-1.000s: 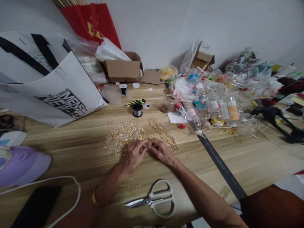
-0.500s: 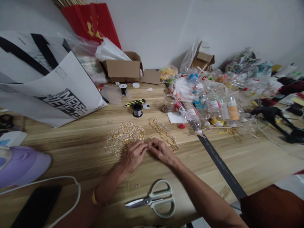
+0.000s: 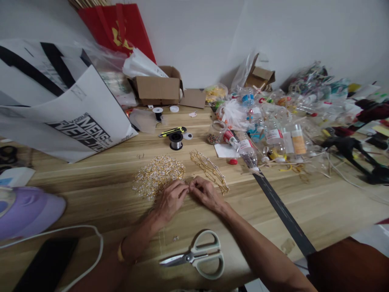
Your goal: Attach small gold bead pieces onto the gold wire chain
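Note:
My left hand (image 3: pixel 174 198) and my right hand (image 3: pixel 207 194) meet fingertip to fingertip low over the table, both in a pinch. Whatever lies between the fingertips is too small to make out. Just behind my left hand spreads a heap of gold and clear beaded chain (image 3: pixel 158 174). Beyond my right hand lie a few separate strands of beaded chain (image 3: pixel 211 172), roughly side by side. Nearer to me rest scissors (image 3: pixel 194 255) with pale handles, blades pointing left, and a few tiny pieces (image 3: pixel 175 238) beside them.
A spool of wire (image 3: pixel 176 142) and a yellow-black utility knife (image 3: pixel 172 132) lie behind the heap. Plastic bottles (image 3: pixel 247 152) and a bead jar (image 3: pixel 216 132) crowd the right. At left are a white bag (image 3: pixel 82 117), a purple appliance (image 3: pixel 33 211) and a dark phone (image 3: pixel 45 263).

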The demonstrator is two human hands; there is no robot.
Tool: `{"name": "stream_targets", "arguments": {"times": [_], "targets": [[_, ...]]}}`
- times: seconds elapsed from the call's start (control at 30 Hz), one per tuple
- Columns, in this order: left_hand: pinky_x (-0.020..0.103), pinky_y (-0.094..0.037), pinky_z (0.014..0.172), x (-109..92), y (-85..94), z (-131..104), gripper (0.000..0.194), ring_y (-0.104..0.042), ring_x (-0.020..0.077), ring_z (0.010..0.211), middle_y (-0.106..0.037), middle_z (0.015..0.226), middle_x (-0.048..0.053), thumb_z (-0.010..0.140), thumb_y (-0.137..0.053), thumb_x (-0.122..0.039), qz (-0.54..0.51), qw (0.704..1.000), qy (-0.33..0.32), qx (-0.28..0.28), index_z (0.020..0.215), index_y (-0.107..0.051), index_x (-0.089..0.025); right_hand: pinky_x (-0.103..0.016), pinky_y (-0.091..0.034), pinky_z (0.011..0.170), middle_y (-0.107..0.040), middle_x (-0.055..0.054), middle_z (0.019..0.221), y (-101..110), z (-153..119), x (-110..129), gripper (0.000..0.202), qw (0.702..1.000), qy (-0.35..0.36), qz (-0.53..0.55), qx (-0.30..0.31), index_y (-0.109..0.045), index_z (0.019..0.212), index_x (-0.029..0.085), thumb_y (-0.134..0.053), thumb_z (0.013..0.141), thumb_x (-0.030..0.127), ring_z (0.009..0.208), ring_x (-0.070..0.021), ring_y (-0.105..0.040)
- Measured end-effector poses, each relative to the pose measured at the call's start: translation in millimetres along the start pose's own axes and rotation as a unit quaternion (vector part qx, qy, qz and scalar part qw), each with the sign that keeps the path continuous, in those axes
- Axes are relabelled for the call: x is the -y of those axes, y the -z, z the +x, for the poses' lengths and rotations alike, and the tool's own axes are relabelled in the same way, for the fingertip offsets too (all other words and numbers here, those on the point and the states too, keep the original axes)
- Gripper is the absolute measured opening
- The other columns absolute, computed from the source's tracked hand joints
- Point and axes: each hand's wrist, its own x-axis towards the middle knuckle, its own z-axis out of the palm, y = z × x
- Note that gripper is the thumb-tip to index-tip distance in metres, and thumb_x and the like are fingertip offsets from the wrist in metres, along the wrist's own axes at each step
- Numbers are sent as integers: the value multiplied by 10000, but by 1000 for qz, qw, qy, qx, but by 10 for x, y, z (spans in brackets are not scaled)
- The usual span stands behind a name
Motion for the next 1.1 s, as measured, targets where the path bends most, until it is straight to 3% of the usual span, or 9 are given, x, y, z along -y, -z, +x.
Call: {"name": "stream_targets", "arguments": {"times": [0.27,0.53,0.77,1.1], "targets": [[276,-480,730,9,-8,5,156,-591,155,763,-640,811,45,873,-504,-153,-3,1000,26,16,812,-643,-188,-241,-406,630,-562,-10,750,-6,4,19,118,999,14,-32,-26,-571,842,173,-516,892,265,674,-132,-517],[261,-452,686,-11,12,67,133,-590,155,716,-657,751,25,826,-554,-158,-78,988,127,32,728,-639,-186,-281,-435,706,-589,-59,861,23,6,2,108,987,119,-109,-12,-578,911,195,-476,930,226,781,-171,-548],[263,-456,687,13,-1,82,102,-589,156,685,-674,717,21,789,-584,-185,-138,975,170,36,719,-659,-175,-290,-432,702,-583,-76,892,41,3,8,161,980,135,-146,-1,-577,933,193,-423,957,234,791,-183,-540],[267,-450,721,27,12,87,150,-603,170,756,-689,784,41,828,-557,-193,-138,978,146,61,746,-681,-176,-288,-415,700,-554,-64,862,39,3,-26,120,983,102,-152,16,-520,909,196,-408,949,208,776,-184,-529]]}}
